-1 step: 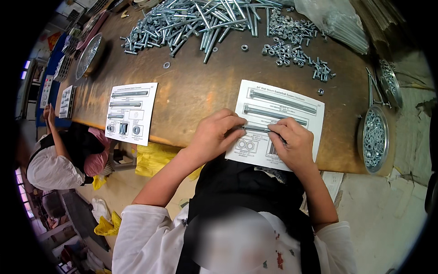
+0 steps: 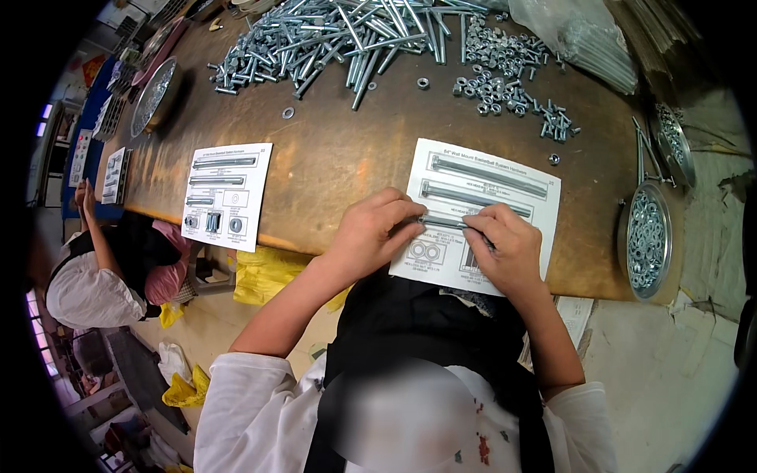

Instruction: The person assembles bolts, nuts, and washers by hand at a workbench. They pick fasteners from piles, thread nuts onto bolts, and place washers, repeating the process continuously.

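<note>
A white printed sheet point(image 2: 544, 236) with rows of bolt shapes lies before me at the table's front edge. Over its third row, a short silver bolt point(image 2: 443, 222) lies lengthwise between my two hands. My left hand point(image 2: 377, 229) is closed, thumb and forefinger pinching at the bolt's left end. At its other end rests my right hand point(image 2: 505, 240), fingers bent and closed; its fingers cover part of the sheet's lower right. Something small and dark shows under them, too hidden to name. The two longer bolt shapes sit above the hands on the sheet.
Another bolt sheet point(image 2: 264, 185) lies to the left. Behind are a heap of long bolts point(image 2: 315, 47), nuts point(image 2: 493, 98) and short screws point(image 2: 556, 118). A metal bowl of washers point(image 2: 648, 240) stands right, another bowl point(image 2: 154, 94) left. A co-worker point(image 2: 102, 284) is at far left.
</note>
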A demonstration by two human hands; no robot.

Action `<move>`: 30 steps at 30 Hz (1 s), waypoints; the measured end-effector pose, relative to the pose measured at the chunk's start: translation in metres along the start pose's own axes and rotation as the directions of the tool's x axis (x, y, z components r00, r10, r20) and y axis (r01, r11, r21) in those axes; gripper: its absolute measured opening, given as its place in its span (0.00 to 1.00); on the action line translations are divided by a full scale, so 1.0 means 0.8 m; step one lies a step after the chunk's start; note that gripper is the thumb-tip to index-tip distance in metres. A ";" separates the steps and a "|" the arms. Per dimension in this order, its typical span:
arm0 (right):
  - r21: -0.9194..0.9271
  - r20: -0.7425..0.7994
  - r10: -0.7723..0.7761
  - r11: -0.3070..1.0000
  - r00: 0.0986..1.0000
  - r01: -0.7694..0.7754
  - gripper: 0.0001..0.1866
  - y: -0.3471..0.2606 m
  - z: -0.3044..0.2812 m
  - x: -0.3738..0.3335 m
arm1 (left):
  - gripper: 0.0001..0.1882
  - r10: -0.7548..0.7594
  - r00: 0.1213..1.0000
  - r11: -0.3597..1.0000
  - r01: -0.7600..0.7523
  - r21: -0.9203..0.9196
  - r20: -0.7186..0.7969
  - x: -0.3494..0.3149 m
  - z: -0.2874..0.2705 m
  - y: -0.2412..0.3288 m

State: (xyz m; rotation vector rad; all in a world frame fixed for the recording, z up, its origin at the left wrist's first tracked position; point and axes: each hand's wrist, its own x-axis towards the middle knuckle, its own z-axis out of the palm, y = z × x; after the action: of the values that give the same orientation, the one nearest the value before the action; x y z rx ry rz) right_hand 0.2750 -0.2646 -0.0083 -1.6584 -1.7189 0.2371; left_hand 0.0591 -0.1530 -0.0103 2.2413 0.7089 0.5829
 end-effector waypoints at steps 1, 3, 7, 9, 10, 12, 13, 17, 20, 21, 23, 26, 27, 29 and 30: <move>-0.017 -0.014 -0.019 1.000 1.000 0.019 0.07 0.004 0.000 0.001 | 0.13 0.008 1.000 1.000 -0.009 0.025 0.008 0.001 0.001 -0.001; -0.031 -0.002 -0.042 0.999 0.999 0.041 0.08 0.004 0.000 0.002 | 0.12 0.031 0.999 0.998 -0.031 0.050 -0.006 0.004 0.000 -0.003; -0.017 0.011 -0.058 0.998 0.998 0.058 0.11 0.007 -0.005 0.003 | 0.15 -0.022 0.999 0.999 0.024 -0.040 0.045 0.011 -0.006 -0.001; 0.189 0.092 0.127 0.972 0.988 -0.143 0.12 0.006 -0.027 0.012 | 0.17 -0.073 0.993 0.990 0.083 -0.112 0.090 0.016 -0.017 0.001; 0.285 0.146 0.208 0.927 0.967 -0.242 0.13 0.009 -0.036 0.016 | 0.18 -0.158 0.984 0.953 0.175 -0.249 0.087 0.019 -0.018 -0.004; 0.164 -0.038 0.201 0.968 0.979 -0.192 0.12 0.040 -0.051 0.045 | 0.15 -0.164 0.986 0.963 0.157 -0.220 -0.017 0.047 -0.031 -0.023; 0.114 -0.098 0.203 0.975 0.974 -0.192 0.10 0.058 -0.061 0.070 | 0.14 -0.172 0.984 0.972 0.160 -0.173 -0.056 0.075 -0.036 -0.013; -0.231 0.036 0.168 0.961 0.985 -0.155 0.12 0.146 -0.029 0.159 | 0.16 0.020 1.000 0.996 -0.019 0.087 -0.003 0.205 0.010 -0.025; -0.398 0.076 0.224 0.900 0.972 -0.177 0.11 0.145 0.002 0.180 | 0.17 0.001 1.000 0.949 -0.006 0.316 0.014 0.251 0.058 -0.045; -0.379 0.057 0.232 0.905 0.971 -0.194 0.11 0.145 -0.001 0.177 | 0.17 -0.024 1.000 0.931 0.016 0.364 0.016 0.254 0.064 -0.047; -0.344 0.016 0.261 0.908 0.965 -0.239 0.11 0.148 -0.017 0.168 | 0.16 -0.077 0.995 0.964 0.056 0.259 0.070 0.251 0.058 -0.045; -0.376 -0.148 0.367 0.838 0.918 -0.396 0.10 0.148 -0.082 0.122 | 0.16 -0.085 0.996 0.985 0.080 0.154 0.026 0.224 0.026 -0.034; -0.412 -0.125 0.393 0.815 0.911 -0.408 0.09 0.156 -0.099 0.102 | 0.15 -0.097 0.995 0.991 0.097 0.088 -0.009 0.214 0.013 -0.027; -0.420 -0.040 0.458 0.799 0.888 -0.431 0.10 0.169 -0.117 0.075 | 0.12 -0.097 0.993 0.995 0.098 0.000 -0.072 0.192 -0.002 -0.034; -0.346 0.011 0.433 0.847 0.902 -0.402 0.11 0.170 -0.117 0.070 | 0.11 -0.082 0.991 0.997 0.080 -0.020 -0.104 0.181 -0.007 -0.040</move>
State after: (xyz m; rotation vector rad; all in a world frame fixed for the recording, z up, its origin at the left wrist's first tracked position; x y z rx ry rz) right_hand 0.4439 -0.2237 -0.0004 -2.3095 -1.4980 0.2306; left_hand 0.1540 -0.0396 -0.0019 2.1688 0.8411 0.6674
